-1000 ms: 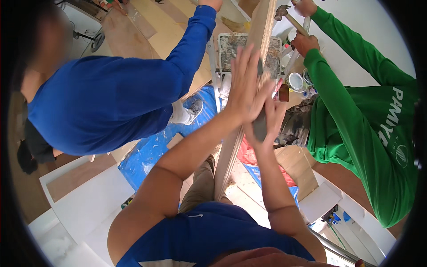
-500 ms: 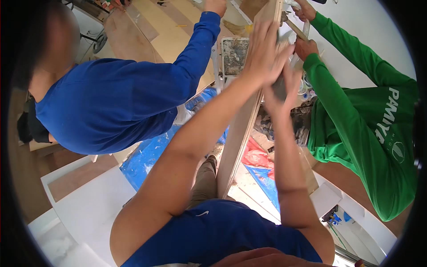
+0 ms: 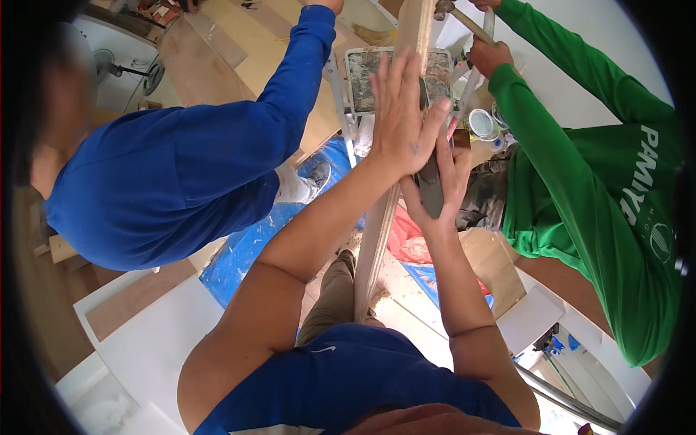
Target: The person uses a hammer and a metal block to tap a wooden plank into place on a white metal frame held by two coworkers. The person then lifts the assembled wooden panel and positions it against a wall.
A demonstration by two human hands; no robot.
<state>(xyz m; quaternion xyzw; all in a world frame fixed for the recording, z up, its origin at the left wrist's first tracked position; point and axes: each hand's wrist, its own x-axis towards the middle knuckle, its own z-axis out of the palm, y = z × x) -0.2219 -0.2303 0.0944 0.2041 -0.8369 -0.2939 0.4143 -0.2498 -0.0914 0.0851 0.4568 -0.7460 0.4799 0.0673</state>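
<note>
At left, works beside a co-worker in blue (image 3: pixel 163 181), above blue sheeting (image 3: pixel 239 261) probably laid for protection. Stretches the left hand (image 3: pixel 396 130) open over the wooden board (image 3: pixel 374 243), with straight fingers and a thumb across the grey tool (image 3: pixel 431 187), apparently to steady and press the front. Has the board narrow edge uppermost, seemingly to present that edge to the tool, apparently resting along it. Grips the tool's rear in the right hand (image 3: pixel 452 187), with thumb and fingers on opposite sides, likely for control. At right, has a co-worker in green (image 3: pixel 565 181), with a hammer (image 3: pixel 470 26) near the board's far end.
</note>
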